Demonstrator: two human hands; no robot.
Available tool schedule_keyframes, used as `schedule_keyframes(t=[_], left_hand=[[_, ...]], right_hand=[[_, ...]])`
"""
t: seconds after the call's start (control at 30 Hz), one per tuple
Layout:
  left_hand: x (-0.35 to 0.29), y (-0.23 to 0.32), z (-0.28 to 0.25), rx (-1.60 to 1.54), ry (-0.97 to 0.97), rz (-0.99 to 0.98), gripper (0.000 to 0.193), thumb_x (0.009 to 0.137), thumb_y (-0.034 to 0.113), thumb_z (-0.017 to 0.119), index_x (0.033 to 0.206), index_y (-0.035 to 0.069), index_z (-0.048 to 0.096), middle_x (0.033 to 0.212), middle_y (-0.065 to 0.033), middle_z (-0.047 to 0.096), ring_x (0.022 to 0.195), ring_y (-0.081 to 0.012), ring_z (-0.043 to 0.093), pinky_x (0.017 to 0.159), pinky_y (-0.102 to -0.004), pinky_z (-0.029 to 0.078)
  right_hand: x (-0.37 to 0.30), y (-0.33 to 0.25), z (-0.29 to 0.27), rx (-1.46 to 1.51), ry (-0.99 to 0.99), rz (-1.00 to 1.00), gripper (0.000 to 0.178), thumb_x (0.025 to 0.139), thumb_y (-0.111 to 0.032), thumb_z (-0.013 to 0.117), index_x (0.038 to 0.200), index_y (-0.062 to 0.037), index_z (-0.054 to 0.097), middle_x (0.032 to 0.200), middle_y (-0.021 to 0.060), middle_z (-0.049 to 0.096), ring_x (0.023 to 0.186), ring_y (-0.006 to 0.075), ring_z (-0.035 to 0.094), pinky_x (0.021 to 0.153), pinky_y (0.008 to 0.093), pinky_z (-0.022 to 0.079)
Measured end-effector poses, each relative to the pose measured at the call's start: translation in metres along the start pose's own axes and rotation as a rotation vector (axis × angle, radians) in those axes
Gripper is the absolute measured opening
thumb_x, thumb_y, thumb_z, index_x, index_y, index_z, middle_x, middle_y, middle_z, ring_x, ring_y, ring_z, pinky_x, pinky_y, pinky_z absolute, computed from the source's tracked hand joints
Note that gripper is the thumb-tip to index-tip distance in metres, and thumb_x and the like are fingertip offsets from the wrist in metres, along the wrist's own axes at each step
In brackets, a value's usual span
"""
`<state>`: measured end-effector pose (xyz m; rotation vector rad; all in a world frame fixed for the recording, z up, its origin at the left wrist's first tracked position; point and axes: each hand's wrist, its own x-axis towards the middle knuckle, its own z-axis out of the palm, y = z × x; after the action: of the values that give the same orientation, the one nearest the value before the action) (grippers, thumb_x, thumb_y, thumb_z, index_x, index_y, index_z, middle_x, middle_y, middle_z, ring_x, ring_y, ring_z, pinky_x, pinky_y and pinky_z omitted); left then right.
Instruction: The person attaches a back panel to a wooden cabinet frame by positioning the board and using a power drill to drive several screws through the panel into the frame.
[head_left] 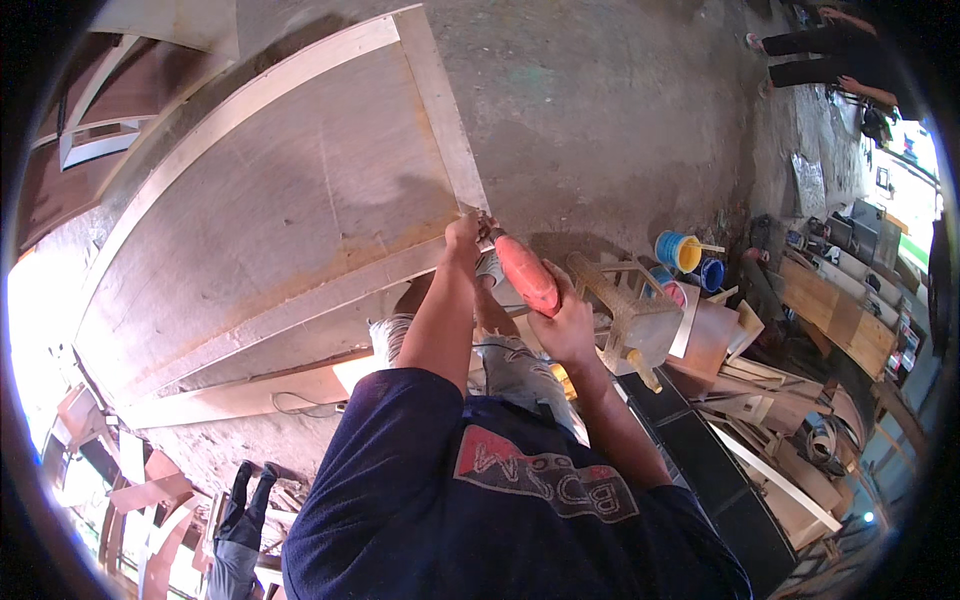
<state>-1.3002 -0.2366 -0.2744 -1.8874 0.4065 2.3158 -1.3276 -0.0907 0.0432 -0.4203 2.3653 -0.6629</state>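
My right hand (566, 322) is wrapped round the rear of a red handheld power tool (527, 274), whose metal front end meets the near right corner of a large panel. That panel (300, 180) is a flat sheet edged with pale wooden strips, one long side curved. At the same corner my left hand (462, 232) is closed, right by the tool's front end. What its fingers grip is too small and partly hidden to make out.
To my right stand a worn wooden stool (635, 320), a yellow-and-blue bucket (678, 251) and a blue bucket (710, 273). Wood scraps (780, 380) are piled beyond. One person (830, 60) is at the far right, another (245, 530) at the lower left. A thin cable (300, 405) lies left.
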Motion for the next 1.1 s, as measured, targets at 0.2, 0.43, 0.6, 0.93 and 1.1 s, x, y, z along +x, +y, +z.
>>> schedule_keyframes(t=[0.2, 0.43, 0.6, 0.93, 1.1], left_hand=[[0.008, -0.002, 0.001, 0.062, -0.037, -0.016, 0.015, 0.102, 0.014, 0.06, 0.096, 0.004, 0.07, 0.084, -0.0123, 0.073, 0.072, -0.0237, 0.072, 0.064, -0.0399, 0.062], [-0.004, 0.002, 0.001, 0.074, -0.062, -0.093, 0.011, 0.102, 0.014, 0.064, 0.098, 0.005, 0.07, 0.085, -0.0108, 0.074, 0.074, -0.024, 0.072, 0.073, -0.0364, 0.063], [-0.019, 0.008, -0.007, -0.136, -0.145, -0.039, 0.014, 0.103, 0.015, 0.064, 0.096, 0.006, 0.071, 0.084, -0.008, 0.073, 0.079, -0.0218, 0.073, 0.068, -0.0338, 0.058], [-0.084, 0.152, -0.128, -0.21, 0.07, 0.671, 0.043, 0.102, 0.025, 0.074, 0.137, 0.004, 0.058, 0.103, -0.0065, 0.071, 0.086, -0.018, 0.07, 0.076, -0.0314, 0.057], [-0.097, 0.147, -0.23, 0.107, 0.224, 0.659, 0.049, 0.103, 0.025, 0.072, 0.143, 0.002, 0.055, 0.108, -0.0093, 0.073, 0.093, -0.0192, 0.073, 0.077, -0.0314, 0.058]], right_hand=[[-0.003, -0.007, -0.003, 0.027, -0.011, 0.047, 0.074, 0.079, -0.015, 0.068, 0.151, -0.0072, 0.053, 0.133, 0.0249, 0.069, 0.122, 0.0452, 0.067, 0.104, 0.0508, 0.054], [-0.006, -0.011, -0.002, 0.085, 0.015, 0.031, 0.072, 0.08, -0.008, 0.066, 0.151, -0.0031, 0.053, 0.134, 0.0251, 0.069, 0.124, 0.0411, 0.068, 0.107, 0.045, 0.053], [-0.019, -0.011, -0.008, 0.126, 0.039, -0.017, 0.072, 0.082, -0.01, 0.073, 0.151, -0.0042, 0.053, 0.129, 0.0236, 0.072, 0.12, 0.0362, 0.072, 0.102, 0.0423, 0.056], [0.036, -0.036, -0.001, 0.293, 0.107, -0.025, 0.064, 0.082, -0.004, 0.066, 0.145, -0.0012, 0.058, 0.122, 0.0207, 0.074, 0.115, 0.0296, 0.074, 0.098, 0.0381, 0.056], [0.121, -0.072, 0.02, 0.29, 0.112, -0.103, 0.06, 0.081, -0.009, 0.066, 0.14, -0.0034, 0.062, 0.114, 0.0205, 0.076, 0.111, 0.0295, 0.075, 0.094, 0.0391, 0.057]])
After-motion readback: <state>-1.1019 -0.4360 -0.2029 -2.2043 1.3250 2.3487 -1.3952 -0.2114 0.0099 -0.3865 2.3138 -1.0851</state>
